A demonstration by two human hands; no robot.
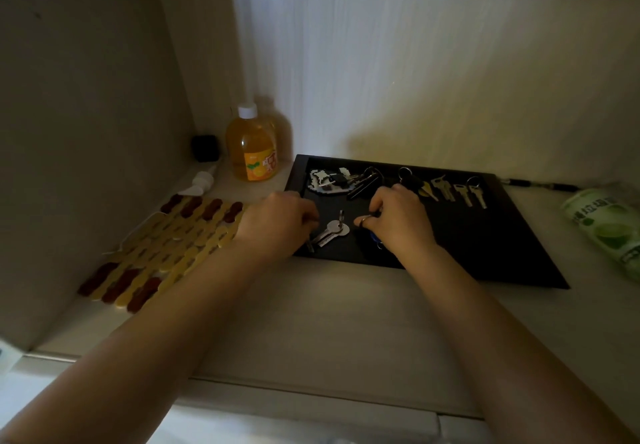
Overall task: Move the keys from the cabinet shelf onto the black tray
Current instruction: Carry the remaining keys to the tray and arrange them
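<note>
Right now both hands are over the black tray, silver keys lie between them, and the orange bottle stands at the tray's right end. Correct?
Not quite. The head view shows the orange bottle off the black tray's left end, by the cabinet's corner. The rest holds: left hand and right hand are over the tray, with the silver keys between them.

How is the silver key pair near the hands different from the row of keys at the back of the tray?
The silver key pair lies at the front left of the black tray, overlapping on one ring; the row of keys lies at the back right, fanned out side by side. The pair is pale silver; the row includes a yellowish key. Both rest flat on the tray.
</note>
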